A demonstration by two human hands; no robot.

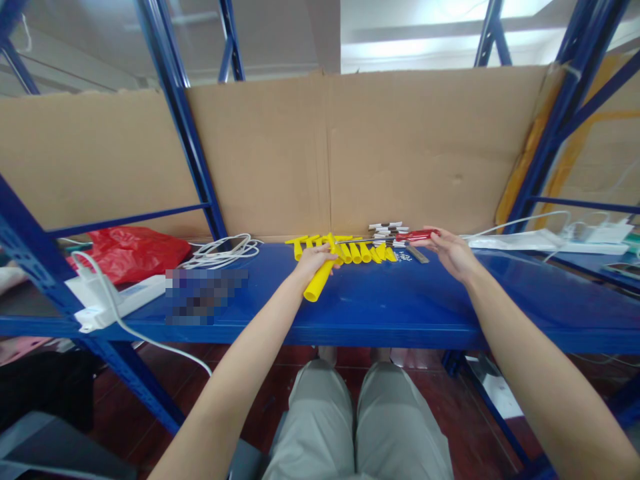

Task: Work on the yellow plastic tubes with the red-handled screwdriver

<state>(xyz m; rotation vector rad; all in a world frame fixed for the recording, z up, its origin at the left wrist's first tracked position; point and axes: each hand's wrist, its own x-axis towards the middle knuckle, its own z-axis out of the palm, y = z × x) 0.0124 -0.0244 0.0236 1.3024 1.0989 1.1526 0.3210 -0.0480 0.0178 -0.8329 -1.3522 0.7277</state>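
Observation:
My left hand [316,259] is wrapped round a yellow T-shaped tube [319,283], its open round end tilted toward me. In my right hand [451,252] is a screwdriver [416,236] by its red handle, the thin shaft pointing left toward the top of that tube. Whether the tip touches the tube is too small to tell. Behind and beside my left hand lies a row of similar yellow tubes [355,253], with smaller yellow pieces [385,253] at its right end. Below the screwdriver are tiny white bits [404,257] and a narrow grey strip [418,255].
Dark-and-white small pieces [384,231] are stacked behind the screwdriver. To the left are a coiled white cable [227,250], a red plastic bag [135,253] and a white power strip [130,300]. Cardboard [400,147] backs the blue shelf [390,310]; blue posts [185,133] stand either side.

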